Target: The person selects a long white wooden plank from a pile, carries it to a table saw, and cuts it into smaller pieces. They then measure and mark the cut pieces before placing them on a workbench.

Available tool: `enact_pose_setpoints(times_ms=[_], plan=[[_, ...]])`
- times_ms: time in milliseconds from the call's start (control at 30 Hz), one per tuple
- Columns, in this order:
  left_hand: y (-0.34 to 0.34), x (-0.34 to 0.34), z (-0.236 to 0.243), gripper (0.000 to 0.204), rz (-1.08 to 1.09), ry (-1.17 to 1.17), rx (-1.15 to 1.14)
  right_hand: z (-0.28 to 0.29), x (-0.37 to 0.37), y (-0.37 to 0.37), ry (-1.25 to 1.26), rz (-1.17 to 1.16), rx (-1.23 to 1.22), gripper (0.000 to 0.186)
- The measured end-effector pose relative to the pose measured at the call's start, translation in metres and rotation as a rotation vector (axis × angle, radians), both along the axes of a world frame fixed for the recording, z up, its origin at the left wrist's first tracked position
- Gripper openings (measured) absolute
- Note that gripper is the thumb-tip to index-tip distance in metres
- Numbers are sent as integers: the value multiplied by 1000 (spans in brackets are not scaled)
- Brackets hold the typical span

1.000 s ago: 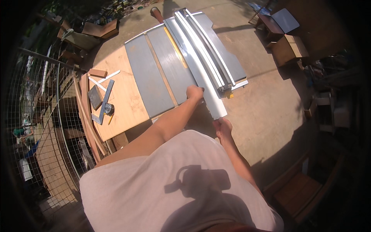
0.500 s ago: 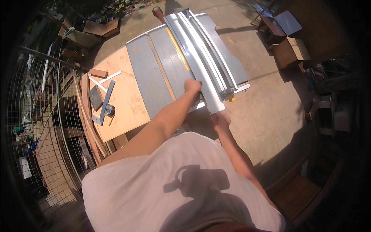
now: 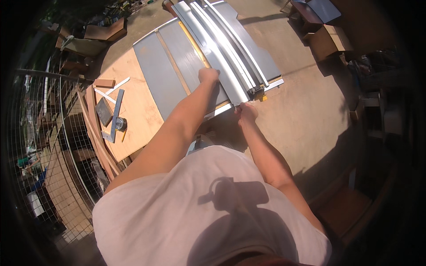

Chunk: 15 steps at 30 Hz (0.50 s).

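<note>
A long silver metal rail [image 3: 217,55] lies across a grey metal-topped work table [image 3: 148,66]. My left hand [image 3: 208,76] is closed at its left edge, knuckles up, with the fingertips hidden against the metal. My right hand [image 3: 246,112] grips the near end of the rail at the table's front edge. Just beyond my left hand, a yellow strip [image 3: 191,42] runs along the rail's left side. A narrow wooden strip [image 3: 172,57] is set into the grey top further left. White and grey fence rails [image 3: 226,44] lie to the right, ending in a yellow-and-black fitting [image 3: 261,95].
Left of the grey top, a plywood board [image 3: 137,111] carries a steel square [image 3: 116,116], a tape measure [image 3: 120,124], a dark block [image 3: 104,111] and white strips. Long timber strips [image 3: 93,122] lean there beside a wire mesh fence [image 3: 44,133]. Wooden box furniture [image 3: 328,42] stands far right.
The rail has slid away from me over the table, its near end now close to the front edge. Both my hands have moved forward with it. The view has shifted slightly.
</note>
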<state>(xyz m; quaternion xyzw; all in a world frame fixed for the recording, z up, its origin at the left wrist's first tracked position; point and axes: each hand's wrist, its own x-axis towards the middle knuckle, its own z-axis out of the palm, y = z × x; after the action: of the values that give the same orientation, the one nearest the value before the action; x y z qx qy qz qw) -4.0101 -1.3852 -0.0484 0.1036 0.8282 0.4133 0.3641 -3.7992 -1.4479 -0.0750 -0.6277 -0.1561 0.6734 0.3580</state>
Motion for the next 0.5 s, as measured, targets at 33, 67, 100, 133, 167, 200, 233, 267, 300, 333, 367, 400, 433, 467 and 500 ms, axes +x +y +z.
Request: enact_pose_setpoints(times_ms=[33,67,100,133,167,200,233,267,300,333,367,400,433,467,500], plan=[[0,2,0,20,-3,14,3,-1,-2,2,10,-21,-2,7],[-1,6,1,20,11,10,0,-1,-2,3,20,-42,-4,8],[-6,11,-3,20,6,39,-2,-2,-3,0,28,-43,-3,4],[-10,15,-8,19,7,67,-1,-2,-3,-1,35,-38,2,2],[-15,19,-14,19,10,96,0,-2,-1,-1,42,-31,7,5],[-22,24,-20,19,-26,53,23,-1,0,-1,35,25,42,6],[-30,34,-25,19,-67,7,47,-6,5,1,24,77,76,6],[-39,42,-23,19,-107,-35,67,-8,7,1,17,129,107,7],[-49,52,-22,20,-139,-24,50,-10,11,0,-5,140,115,7],[-55,61,-11,22,-174,-4,38,-8,11,1,-19,149,128,8],[-58,66,-2,25,-198,16,25,-7,10,3,-32,168,142,8],[-57,66,-3,24,-203,39,-21,-6,8,4,-52,160,144,8],[-55,65,-2,23,-215,68,-38,-6,5,4,-70,154,147,8],[-53,65,-2,23,-226,96,-56,-7,2,5,-88,148,150,8],[-51,64,-2,25,-238,123,-75,-7,1,4,-109,138,137,8]])
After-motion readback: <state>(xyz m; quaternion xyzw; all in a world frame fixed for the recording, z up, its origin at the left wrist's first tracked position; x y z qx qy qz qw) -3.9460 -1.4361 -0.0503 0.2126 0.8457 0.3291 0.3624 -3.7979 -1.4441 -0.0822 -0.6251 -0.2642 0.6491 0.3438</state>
